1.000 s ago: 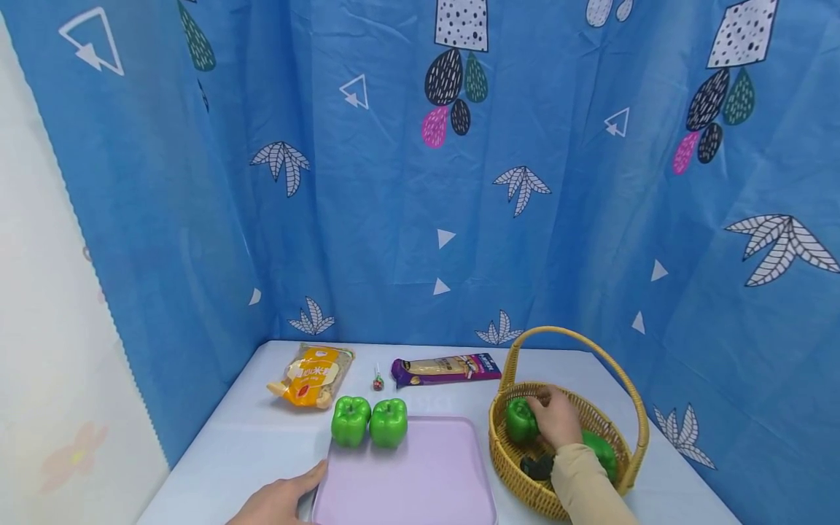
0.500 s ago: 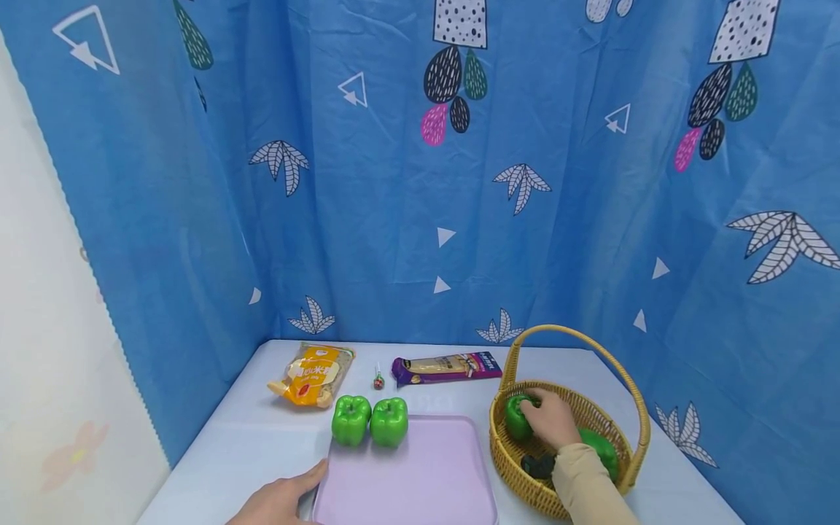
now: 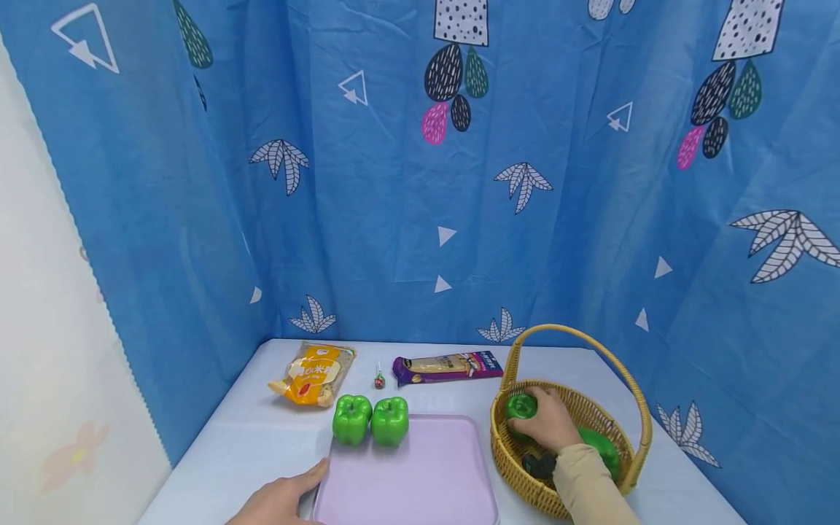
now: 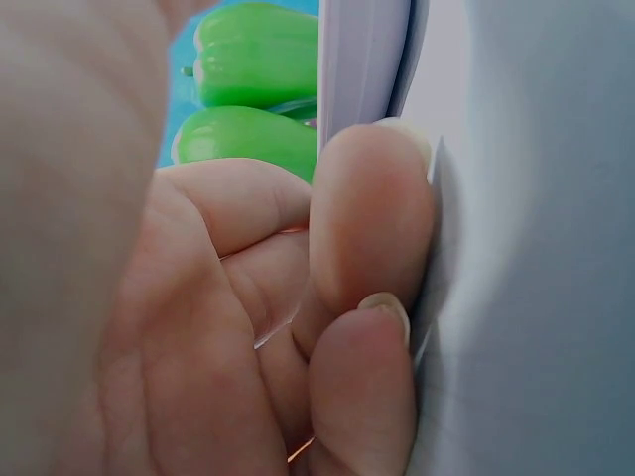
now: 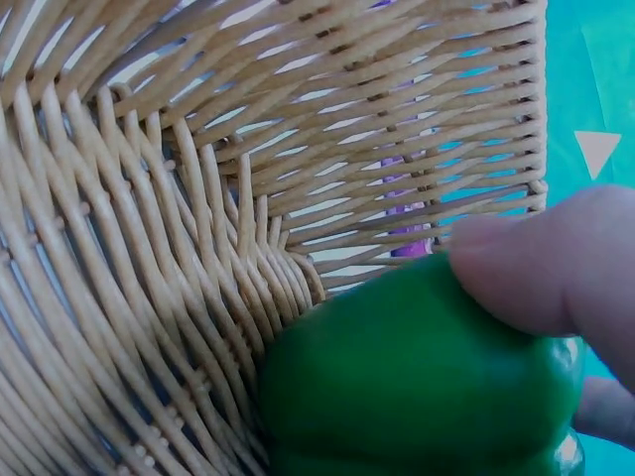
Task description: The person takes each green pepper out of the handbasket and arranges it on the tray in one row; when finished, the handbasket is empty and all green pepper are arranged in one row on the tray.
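Observation:
My right hand (image 3: 551, 421) reaches into the wicker basket (image 3: 525, 496) and grips a green bell pepper (image 3: 520, 408) by its sides. In the right wrist view, the thumb lies on this glossy pepper (image 5: 417, 382), which sits against the woven wall. Another green vegetable (image 3: 600, 450), partly hidden by the sleeve, and a small dark item (image 3: 539, 465) lie in the basket. My left hand (image 3: 278, 503) rests on the table, touching the lilac tray (image 3: 413, 481) at its left edge. The left wrist view shows its fingers (image 4: 372, 213) loosely bent. Two green bell peppers (image 3: 351, 419) stand side by side on the tray's far left corner.
Behind the tray lie an orange-labelled bag (image 3: 315, 373), a small lollipop (image 3: 379, 379) and a long purple packet (image 3: 448, 367). The basket's tall handle (image 3: 610, 357) arches over it. A blue patterned curtain (image 3: 394, 219) hangs round the table (image 3: 256, 430).
The pepper in my right hand has tipped so that its top faces the camera more, and the thumb has come lower on it. My left hand and the tray stay put.

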Available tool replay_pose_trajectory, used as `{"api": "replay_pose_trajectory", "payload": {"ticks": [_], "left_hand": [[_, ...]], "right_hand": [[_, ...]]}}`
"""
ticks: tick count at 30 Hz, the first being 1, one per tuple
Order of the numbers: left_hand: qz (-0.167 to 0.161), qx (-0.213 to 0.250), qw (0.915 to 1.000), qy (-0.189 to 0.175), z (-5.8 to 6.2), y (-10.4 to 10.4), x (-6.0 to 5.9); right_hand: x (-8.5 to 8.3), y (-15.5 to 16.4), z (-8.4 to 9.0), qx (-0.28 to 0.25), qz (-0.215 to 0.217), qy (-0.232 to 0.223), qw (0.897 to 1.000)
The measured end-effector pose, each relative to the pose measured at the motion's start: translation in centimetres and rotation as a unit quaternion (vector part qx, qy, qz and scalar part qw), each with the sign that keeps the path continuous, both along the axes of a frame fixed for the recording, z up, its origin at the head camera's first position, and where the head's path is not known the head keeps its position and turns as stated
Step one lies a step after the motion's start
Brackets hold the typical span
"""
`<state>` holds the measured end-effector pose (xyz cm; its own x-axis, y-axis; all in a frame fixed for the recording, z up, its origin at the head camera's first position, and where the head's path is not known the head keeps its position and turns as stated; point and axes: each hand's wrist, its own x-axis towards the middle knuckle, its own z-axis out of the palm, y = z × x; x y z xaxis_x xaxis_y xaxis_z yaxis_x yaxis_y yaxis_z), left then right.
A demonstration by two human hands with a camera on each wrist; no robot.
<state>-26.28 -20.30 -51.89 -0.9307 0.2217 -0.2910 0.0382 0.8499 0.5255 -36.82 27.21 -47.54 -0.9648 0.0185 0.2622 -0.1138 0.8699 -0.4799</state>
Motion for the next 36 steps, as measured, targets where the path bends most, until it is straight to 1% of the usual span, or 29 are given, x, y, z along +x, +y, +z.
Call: {"api": "replay_pose_trajectory", "payload": {"ticks": [5,10,18,23,26,31,33,36], "left_hand": [[0.0,0.002,1.0,-0.001,0.1,0.0,0.0],[-0.006,0.009,0.9999,0.003,0.2,-0.1,0.0],[-0.026,0.017,0.999,0.033,-0.1,-0.4,0.1],[-0.026,0.013,0.9989,0.036,-0.2,-0.4,0.1],[-0.022,0.015,0.9992,0.028,-0.2,-0.4,0.0],[-0.024,0.012,0.9994,0.023,-0.2,-0.3,-0.1],[-0.026,0.012,0.9993,0.026,-0.3,-0.4,-0.1],[-0.022,0.011,0.9993,0.027,-0.3,-0.5,0.0]], "right_hand": [[0.4,-0.3,0.3,0.004,0.0,-0.006,1.0],[0.6,-0.4,0.7,0.001,-0.014,-0.013,1.0],[0.8,-0.4,0.6,-0.003,-0.032,-0.03,0.999],[0.7,-0.3,0.6,-0.007,-0.03,-0.03,0.999],[0.5,-0.1,0.7,-0.008,-0.019,-0.027,0.999],[0.7,0.9,1.8,-0.037,0.0,-0.023,0.999],[0.9,1.3,2.4,-0.044,-0.002,-0.021,0.999],[1.3,1.5,3.4,-0.04,-0.008,-0.023,0.999]]}}
